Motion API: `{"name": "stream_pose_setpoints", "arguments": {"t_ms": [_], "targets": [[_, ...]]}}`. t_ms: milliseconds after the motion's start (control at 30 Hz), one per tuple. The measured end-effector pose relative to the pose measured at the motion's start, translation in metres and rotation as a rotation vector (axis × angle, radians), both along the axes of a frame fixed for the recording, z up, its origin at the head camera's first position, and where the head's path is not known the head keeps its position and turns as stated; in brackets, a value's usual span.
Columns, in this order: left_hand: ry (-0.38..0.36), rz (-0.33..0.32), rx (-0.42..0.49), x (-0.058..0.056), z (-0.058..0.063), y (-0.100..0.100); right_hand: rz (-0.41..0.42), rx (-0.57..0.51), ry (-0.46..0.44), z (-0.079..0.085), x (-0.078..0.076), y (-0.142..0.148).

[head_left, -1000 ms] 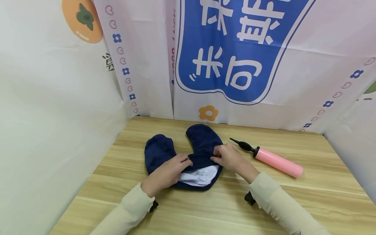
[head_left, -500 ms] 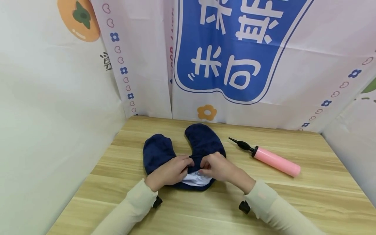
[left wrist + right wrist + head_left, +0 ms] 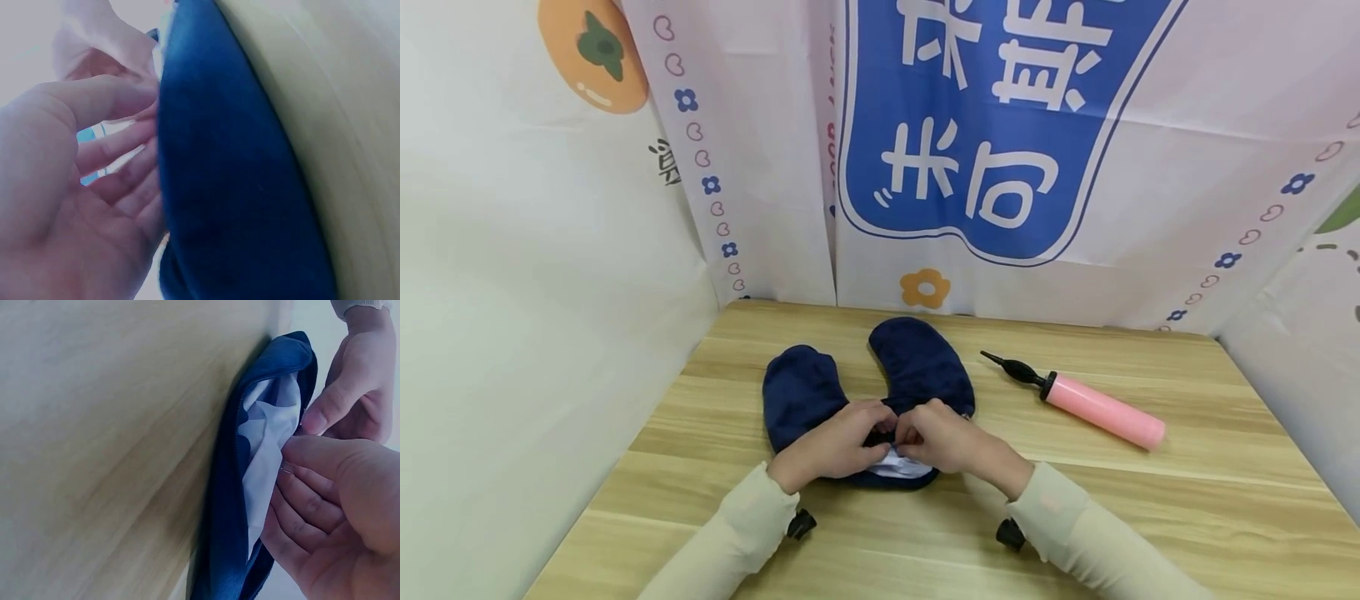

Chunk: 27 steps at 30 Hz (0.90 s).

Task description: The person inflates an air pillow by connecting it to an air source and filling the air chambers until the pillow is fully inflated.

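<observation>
A navy U-shaped neck pillow lies on the table, its curved middle towards me. White inner material shows through the opening there; in the right wrist view a zip edge borders it. My left hand pinches the navy cover at the upper edge of the opening. Almost touching it, my right hand has thumb and curled fingers at the same edge, pinching the white material. A small clear or shiny piece shows beside the right thumb; its kind is unclear. The hands hide part of the opening.
A pink hand pump with a black nozzle lies on the wooden table to the right of the pillow. Printed white sheets hang behind the table and along both sides.
My right hand has moved left along the opening, from its right end to the middle, beside the left hand. The left hand has shifted only slightly. Less white material shows.
</observation>
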<state>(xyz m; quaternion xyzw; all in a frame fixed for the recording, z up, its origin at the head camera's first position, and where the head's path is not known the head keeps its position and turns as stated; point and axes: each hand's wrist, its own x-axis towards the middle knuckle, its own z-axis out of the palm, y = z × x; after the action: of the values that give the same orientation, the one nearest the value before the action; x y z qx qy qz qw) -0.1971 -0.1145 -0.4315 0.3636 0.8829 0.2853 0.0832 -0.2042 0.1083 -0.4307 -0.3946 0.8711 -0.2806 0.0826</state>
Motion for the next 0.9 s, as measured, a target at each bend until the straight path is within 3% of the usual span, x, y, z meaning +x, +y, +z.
{"name": "stream_pose_setpoints", "arguments": {"t_ms": [233, 467, 567, 700, 900], "targets": [[0.008, 0.043, 0.096, 0.003, 0.004, 0.005, -0.054, -0.08, 0.132, 0.009, 0.004, 0.001], [0.109, 0.135, 0.191, 0.003, 0.003, 0.015, -0.063, -0.09, 0.266, 0.024, 0.003, 0.007], [0.145, 0.159, 0.205, -0.001, -0.002, 0.021, -0.059, -0.076, 0.282, 0.03, 0.002, 0.01], [0.138, 0.183, 0.218, -0.005, -0.005, 0.027, -0.061, -0.073, 0.268, 0.03, -0.003, 0.019], [0.133, 0.218, 0.207, -0.007, -0.006, 0.031, -0.161, -0.033, 0.315, 0.028, -0.006, 0.055]]}}
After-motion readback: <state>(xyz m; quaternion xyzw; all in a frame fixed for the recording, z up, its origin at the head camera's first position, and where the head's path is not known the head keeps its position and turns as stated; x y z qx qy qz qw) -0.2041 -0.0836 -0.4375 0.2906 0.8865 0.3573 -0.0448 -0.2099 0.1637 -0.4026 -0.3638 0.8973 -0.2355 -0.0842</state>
